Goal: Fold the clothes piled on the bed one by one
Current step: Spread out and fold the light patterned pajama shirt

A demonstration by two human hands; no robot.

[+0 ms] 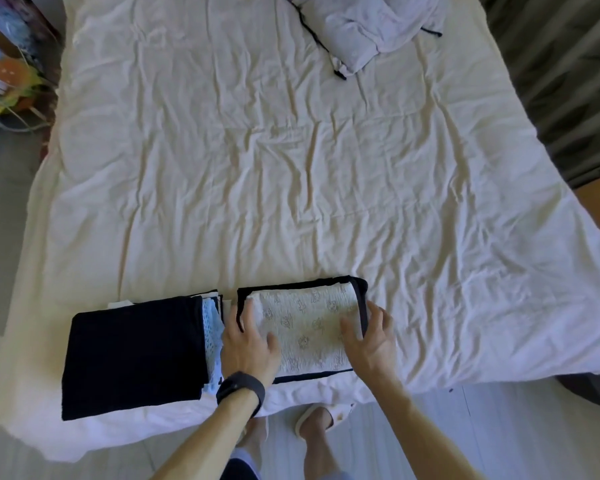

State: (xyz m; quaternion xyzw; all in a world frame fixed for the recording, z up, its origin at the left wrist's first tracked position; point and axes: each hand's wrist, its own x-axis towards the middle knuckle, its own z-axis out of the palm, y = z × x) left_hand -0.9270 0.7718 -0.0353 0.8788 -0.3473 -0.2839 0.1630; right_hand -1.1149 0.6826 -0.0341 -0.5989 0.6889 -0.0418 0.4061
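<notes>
A folded white garment (pixel 309 327) with black trim lies at the near edge of the bed (pixel 257 168). The left hand (pixel 246 341) and right hand (pixel 371 337) rest flat on its two ends, fingers loose and spread, clasping nothing. A dark-topped stack (pixel 132 355) sits toward the bed's near left corner, and an unfolded pale garment (pixel 371 26) lies at the bed's far end.

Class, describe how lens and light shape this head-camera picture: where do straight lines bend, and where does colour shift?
Head view: the wide-angle lens bows the bed edges outward; soft light, faint shadows; the sheet reads cream mid-frame but bluish near the black pile and white patterned garment; clutter at top left is smeared.
</notes>
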